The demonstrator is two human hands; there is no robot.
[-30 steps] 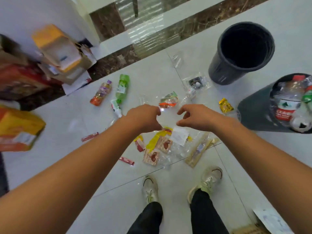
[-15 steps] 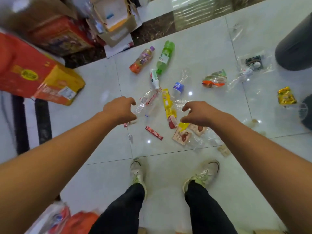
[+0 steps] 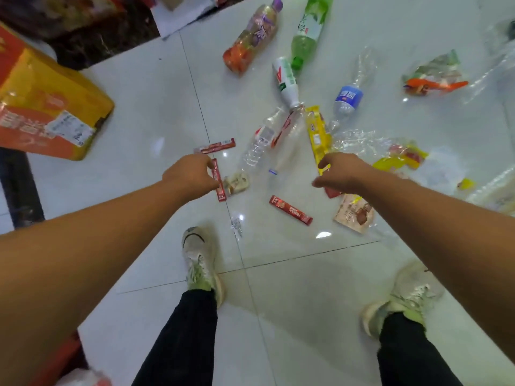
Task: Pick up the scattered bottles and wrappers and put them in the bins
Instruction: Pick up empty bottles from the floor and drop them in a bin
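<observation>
Bottles and wrappers lie scattered on the glossy white tile floor (image 3: 145, 101) ahead of my feet. Both my bare arms reach forward and down. My left hand (image 3: 192, 176) has its fingers curled against an upright red stick sachet (image 3: 218, 181); I cannot tell whether I pinch it or only touch it. My right hand (image 3: 343, 172) hangs loosely curled and empty over the lower end of a long yellow wrapper (image 3: 316, 132). Between my hands lies a crumpled clear bottle (image 3: 256, 146), ribbed and see-through. Beyond it are a white bottle (image 3: 285, 79), a green bottle (image 3: 309, 26), an orange bottle with a purple cap (image 3: 252, 37) and a blue-labelled bottle (image 3: 347, 103). A second red sachet (image 3: 289, 209) lies flat near a beige snack packet (image 3: 355, 213).
</observation>
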